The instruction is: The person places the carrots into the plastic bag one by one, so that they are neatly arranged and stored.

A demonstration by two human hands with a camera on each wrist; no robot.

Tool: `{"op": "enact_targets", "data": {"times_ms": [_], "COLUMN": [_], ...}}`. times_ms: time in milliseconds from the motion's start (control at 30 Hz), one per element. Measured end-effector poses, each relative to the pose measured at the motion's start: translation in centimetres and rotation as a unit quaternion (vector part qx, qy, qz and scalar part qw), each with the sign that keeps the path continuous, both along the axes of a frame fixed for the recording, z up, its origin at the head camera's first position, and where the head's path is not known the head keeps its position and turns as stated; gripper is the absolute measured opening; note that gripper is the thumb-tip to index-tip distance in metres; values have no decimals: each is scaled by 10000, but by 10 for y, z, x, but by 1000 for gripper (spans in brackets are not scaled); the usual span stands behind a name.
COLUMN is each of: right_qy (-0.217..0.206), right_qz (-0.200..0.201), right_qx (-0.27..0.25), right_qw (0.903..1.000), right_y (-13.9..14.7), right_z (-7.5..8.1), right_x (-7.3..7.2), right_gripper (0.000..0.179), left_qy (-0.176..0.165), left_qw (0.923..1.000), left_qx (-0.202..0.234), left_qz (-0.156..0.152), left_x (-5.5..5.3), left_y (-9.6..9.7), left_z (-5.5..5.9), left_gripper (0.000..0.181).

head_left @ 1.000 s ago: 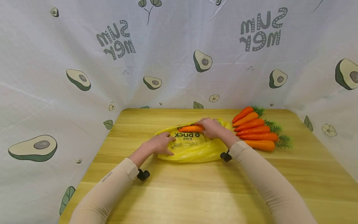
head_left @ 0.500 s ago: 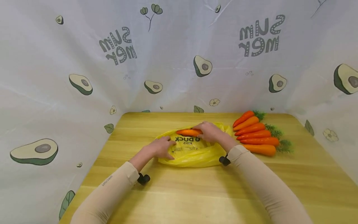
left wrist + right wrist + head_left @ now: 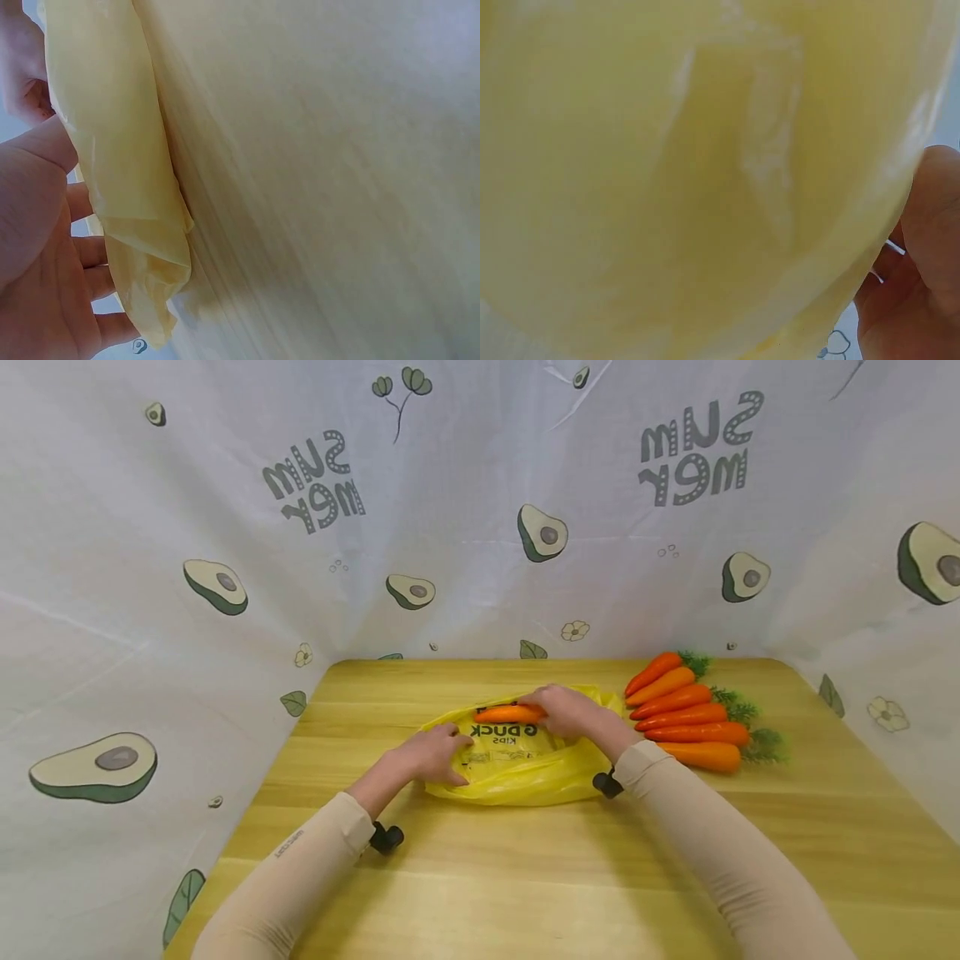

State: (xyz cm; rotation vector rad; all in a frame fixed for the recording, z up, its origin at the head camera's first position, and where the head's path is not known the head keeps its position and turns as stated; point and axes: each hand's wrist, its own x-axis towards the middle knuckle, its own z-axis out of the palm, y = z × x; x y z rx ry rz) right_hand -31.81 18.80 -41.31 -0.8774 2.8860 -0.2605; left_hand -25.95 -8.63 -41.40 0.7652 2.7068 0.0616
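A yellow plastic bag (image 3: 525,787) with dark printing lies on the table, its mouth facing up. My left hand (image 3: 431,753) is at the bag's left end, thumb and fingers spread apart against the mouth. In the left wrist view the fingers (image 3: 94,251) reach behind the yellow film (image 3: 120,150). Inside the mouth, an orange carrot (image 3: 504,715) lies sideways, its tip toward the left. My right hand (image 3: 567,710) grips its thick end, which the hand hides. Yellow film (image 3: 630,165) fills most of the right wrist view and covers part of that hand (image 3: 922,277).
Several orange carrots (image 3: 678,714) with green leafy tops (image 3: 765,746) lie fanned in a row on the wooden table (image 3: 480,893), right of the bag. A white curtain (image 3: 465,468) printed with avocados hangs behind and at both sides.
The right hand and the carrot have shifted slightly left within the bag's mouth over the last second. The left hand stays in place, and the head view has tilted a little.
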Motion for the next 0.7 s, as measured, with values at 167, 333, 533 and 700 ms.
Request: {"op": "enact_targets", "data": {"times_ms": [167, 333, 533, 700], "right_qy": [75, -82, -82, 121], "right_qz": [53, -5, 24, 127], "right_qx": [-38, 21, -95, -167], "right_qw": [10000, 10000, 9999, 9997], "right_y": [1, -1, -3, -4], "right_z": [2, -1, -3, -1], "right_x": [-2, 0, 3, 3], "right_gripper": [50, 50, 51, 52], "left_qy": [106, 14, 17, 102], "left_qw": [9999, 9999, 9999, 9999], "left_qx": [-97, -138, -106, -115], "left_qz": [-1, 34, -9, -8], "left_x": [-3, 0, 3, 1], "left_y": [1, 0, -1, -2], "left_z": [-1, -5, -9, -8], "left_gripper": [77, 78, 77, 78]}}
